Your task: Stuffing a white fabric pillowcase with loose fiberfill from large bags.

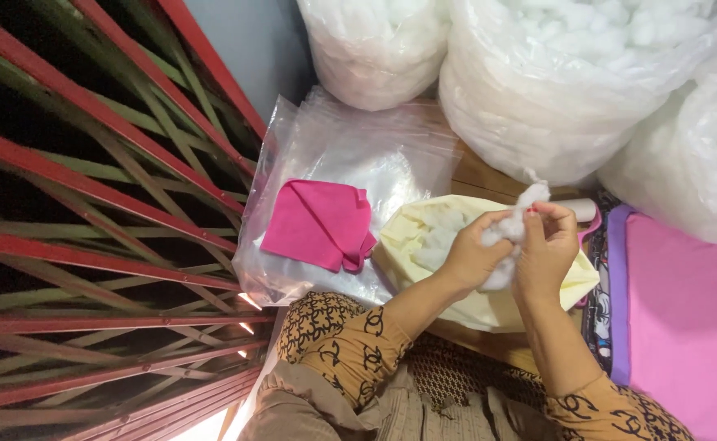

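Your left hand (469, 257) and right hand (545, 249) meet at centre right of the frame, fingers of both closed on one tuft of white stuffing (512, 229) held just above the pale yellow fabric cover (407, 245), whose open mouth shows more filling inside. Left of it, a folded pink cloth (313, 224) lies on a stack of clear plastic bags (350, 147). Big clear sacks of white stuffing (554, 90) fill the top of the frame.

Soft, even daylight; bright glare low at the folding gate (113, 245), dark behind it, edges slightly curved.
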